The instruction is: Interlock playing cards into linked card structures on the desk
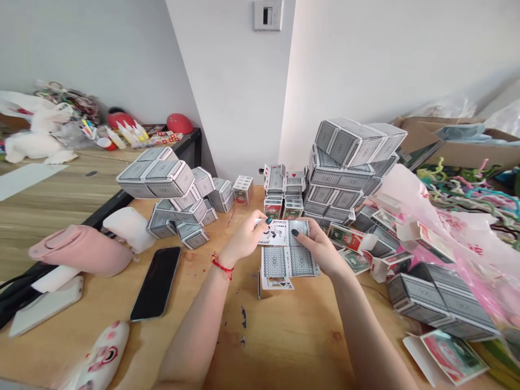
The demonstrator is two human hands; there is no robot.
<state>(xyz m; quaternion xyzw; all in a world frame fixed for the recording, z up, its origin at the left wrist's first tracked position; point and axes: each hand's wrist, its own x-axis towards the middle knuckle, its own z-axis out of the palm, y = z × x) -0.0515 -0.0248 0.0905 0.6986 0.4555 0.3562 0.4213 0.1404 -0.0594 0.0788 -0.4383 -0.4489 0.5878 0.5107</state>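
A joker playing card (277,233) lies face up at the far left of a small structure of folded playing cards (275,262). My left hand (251,234) pinches the joker's left end, thumb on top. My right hand (320,250) grips the structure's right side, its thumb pressing on a patterned card back (301,254). A king card (277,283) sticks out at the near side, face up. The fingers under the cards are hidden. Just beyond my hands stand stacked card packs (273,207).
A tall stack of card blocks (337,176) rises at the right, a lower one (162,176) at the left. Empty card boxes (349,237) lie to the right. A black phone (156,283), pink tumbler (87,249) and white plush-faced case (103,357) sit left.
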